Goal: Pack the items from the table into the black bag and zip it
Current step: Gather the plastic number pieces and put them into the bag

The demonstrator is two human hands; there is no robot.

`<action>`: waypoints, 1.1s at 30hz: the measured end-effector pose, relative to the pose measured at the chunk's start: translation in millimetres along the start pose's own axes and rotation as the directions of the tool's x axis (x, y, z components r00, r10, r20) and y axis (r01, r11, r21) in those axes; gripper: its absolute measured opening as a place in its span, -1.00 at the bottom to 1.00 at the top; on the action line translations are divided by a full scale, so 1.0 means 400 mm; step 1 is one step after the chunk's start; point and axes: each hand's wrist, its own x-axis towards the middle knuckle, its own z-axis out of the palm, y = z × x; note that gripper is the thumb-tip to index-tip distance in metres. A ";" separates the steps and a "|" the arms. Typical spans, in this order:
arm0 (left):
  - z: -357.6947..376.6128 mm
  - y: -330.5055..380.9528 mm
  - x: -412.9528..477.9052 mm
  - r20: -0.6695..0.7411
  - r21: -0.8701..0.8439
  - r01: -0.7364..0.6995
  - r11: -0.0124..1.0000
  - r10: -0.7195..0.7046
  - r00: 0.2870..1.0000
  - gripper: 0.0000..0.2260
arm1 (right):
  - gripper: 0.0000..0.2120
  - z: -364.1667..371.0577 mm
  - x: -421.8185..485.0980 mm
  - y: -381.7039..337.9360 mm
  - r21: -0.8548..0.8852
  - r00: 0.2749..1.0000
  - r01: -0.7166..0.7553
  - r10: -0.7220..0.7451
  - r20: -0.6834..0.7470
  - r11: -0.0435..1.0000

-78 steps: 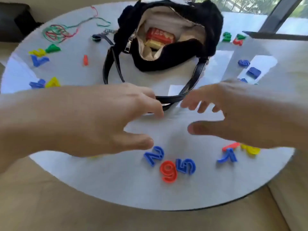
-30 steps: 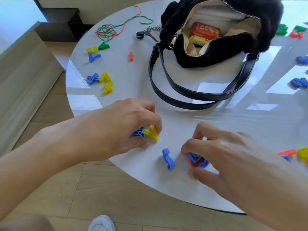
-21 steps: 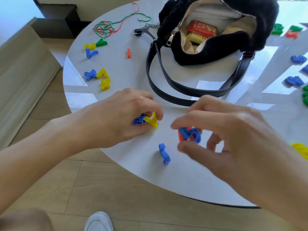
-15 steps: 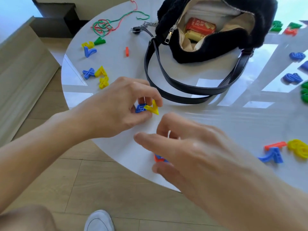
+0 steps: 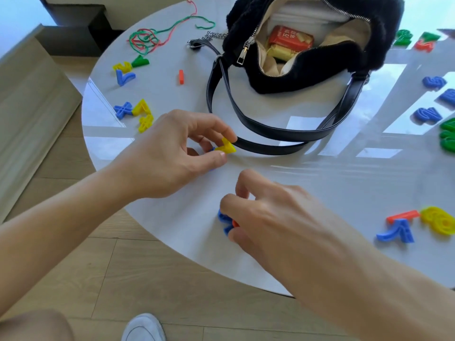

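The fluffy black bag (image 5: 278, 80) stands unzipped at the back of the round white table (image 5: 320, 183), with a red packet (image 5: 290, 40) inside and its strap (image 5: 270, 134) looped forward. My left hand (image 5: 172, 153) pinches a yellow plastic piece (image 5: 226, 146), with a blue piece tucked behind it, just in front of the strap. Near the table's front edge, my right hand (image 5: 268, 217) grips blue and red plastic pieces (image 5: 225, 221) down at the tabletop.
Loose plastic numbers lie around: a yellow and blue group (image 5: 135, 112) at left, a red, blue and yellow group (image 5: 416, 225) at right, blue and green ones (image 5: 433, 107) at far right. Red and green string (image 5: 152, 38) lies at back left. Wooden floor lies below.
My right hand lifted blue and red pieces, then came back down to the near table edge over a third blue piece. My left hand raised its yellow and blue pieces slightly toward the strap.
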 end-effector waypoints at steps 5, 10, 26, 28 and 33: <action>0.011 0.000 0.008 -0.025 -0.196 0.088 0.977 -0.095 0.995 -0.83 | -0.62 0.022 0.017 -0.007 0.062 0.996 0.065 -0.061 -0.058 0.996; 0.004 0.012 0.007 0.034 -0.439 0.215 0.872 -0.223 0.974 -0.78 | -0.84 0.011 0.032 -0.001 0.024 0.998 0.066 -0.066 0.021 0.998; 0.186 0.274 0.118 0.358 -0.904 0.307 -0.296 -0.135 0.924 -0.30 | -0.74 -0.234 0.050 0.198 0.020 0.991 -0.044 0.047 -0.127 0.999; 0.216 0.280 0.125 0.350 -0.911 0.279 -0.305 -0.209 0.913 -0.37 | -0.72 -0.230 0.034 0.231 0.070 0.990 -0.035 0.044 -0.131 0.997; 0.270 0.252 0.121 0.256 -0.966 0.223 -0.132 -0.344 0.903 -0.45 | -0.46 -0.227 -0.019 0.261 0.321 0.971 -0.021 0.096 -0.218 0.947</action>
